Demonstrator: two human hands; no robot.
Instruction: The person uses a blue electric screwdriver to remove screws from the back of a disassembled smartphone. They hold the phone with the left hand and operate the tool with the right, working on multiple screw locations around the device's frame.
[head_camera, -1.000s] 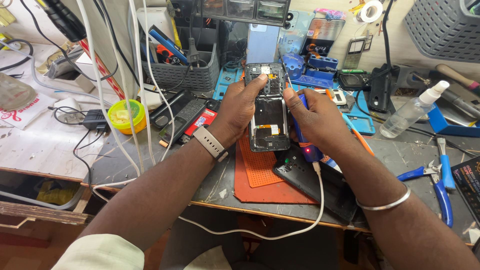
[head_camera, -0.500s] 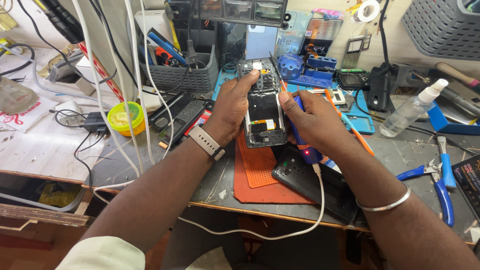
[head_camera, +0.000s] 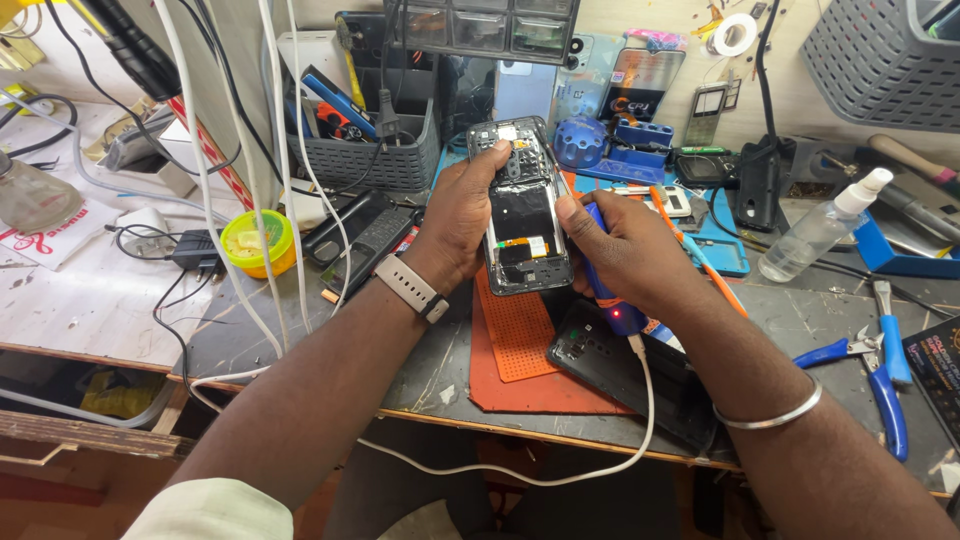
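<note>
Just above the middle of the frame, the left hand (head_camera: 462, 215) has its grip closed on an opened phone (head_camera: 522, 205) with its back cover off, thumb on the phone's left edge and fingertips curling over its top corner. The phone stands nearly upright, raised above the orange mat (head_camera: 520, 335) on the table (head_camera: 800, 310), its bare insides facing the camera. The right hand (head_camera: 628, 250) sits just right of the phone, thumb touching the phone's right edge, its grip wrapped round a blue corded tool (head_camera: 610, 300) whose red light glows below the palm; a white cable (head_camera: 560, 470) runs from the tool down over the table's front edge. The tool's tip is hidden behind the hand and phone.

Below the right hand a dark back cover (head_camera: 600, 350) lies partly on the mat. Blue pliers (head_camera: 870, 365) rest at right, a clear spray bottle (head_camera: 825, 225) at upper right.

Compared with a second ago, the phone has been lifted higher and further from the mat, and the left fingers now reach its top corner.
</note>
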